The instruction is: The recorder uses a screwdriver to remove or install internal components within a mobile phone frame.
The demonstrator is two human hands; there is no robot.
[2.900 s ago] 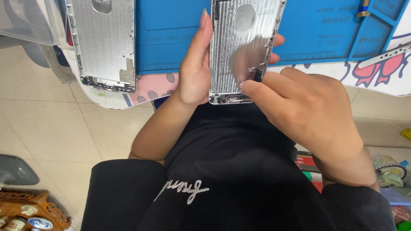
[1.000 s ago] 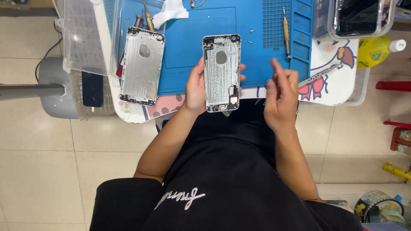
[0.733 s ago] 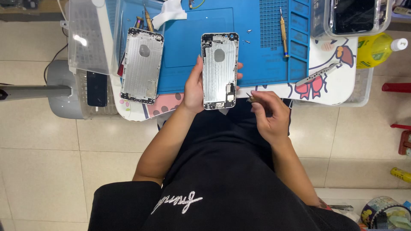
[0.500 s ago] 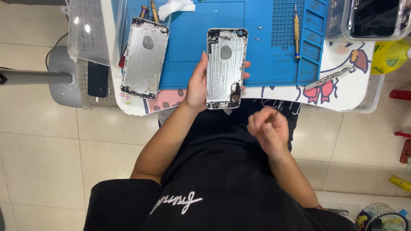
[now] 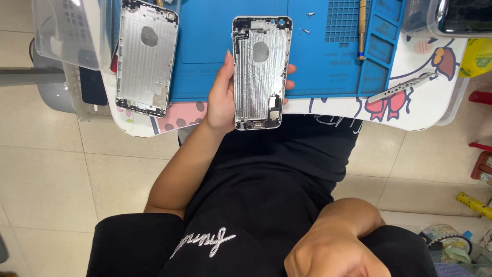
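Silver aluminium makes up the phone rear housing [image 5: 261, 72] that the left hand [image 5: 223, 95] holds from beneath, palm under its left edge and fingertips [image 5: 290, 69] showing past its right edge. The housing lies face-up, inner side showing, with a round hole near its top and small dark parts at its lower end; it rests over the near edge of the blue silicone repair mat [image 5: 215, 46] and juts out a little over the person's lap. The right hand [image 5: 333, 254] is well apart from it, low at the bottom of the view over the black clothing, fingers curled in (whether anything is pinched inside cannot be told).

A second silver housing [image 5: 146, 56] lies flat at the left end of the mat, partly on the white table [image 5: 410, 110] with its cartoon print. On the mat's right side a yellow-handled screwdriver [image 5: 362, 28] lies along a groove, a few tiny screws [image 5: 306, 23] sit loose near the gridded compartments, and metal tweezers [image 5: 402, 88] lie just off the mat's right corner. A clear plastic tray [image 5: 72, 31] stands at the far left.
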